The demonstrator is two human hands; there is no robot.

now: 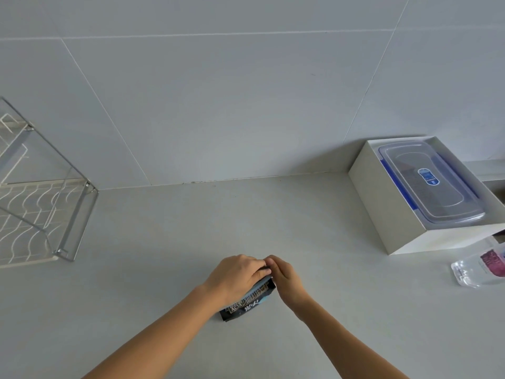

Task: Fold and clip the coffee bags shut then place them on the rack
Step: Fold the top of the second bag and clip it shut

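A black coffee bag [247,303] with white and light-blue print stands on the grey counter near the front middle. My left hand [236,274] covers its top from the left, fingers curled over the upper edge. My right hand [285,277] pinches the same top edge from the right, and the fingertips of both hands meet above the bag. A light-blue strip shows along the bag's top under my left fingers; I cannot tell whether it is a clip or print. The wire rack [41,212] stands at the far left against the wall.
A white open box [382,203] holding a clear lidded container with blue clasps [431,184] sits at the back right. A clear pouch with a pink label [481,265] lies in front of it at the right edge. The tiled wall rises behind the counter.
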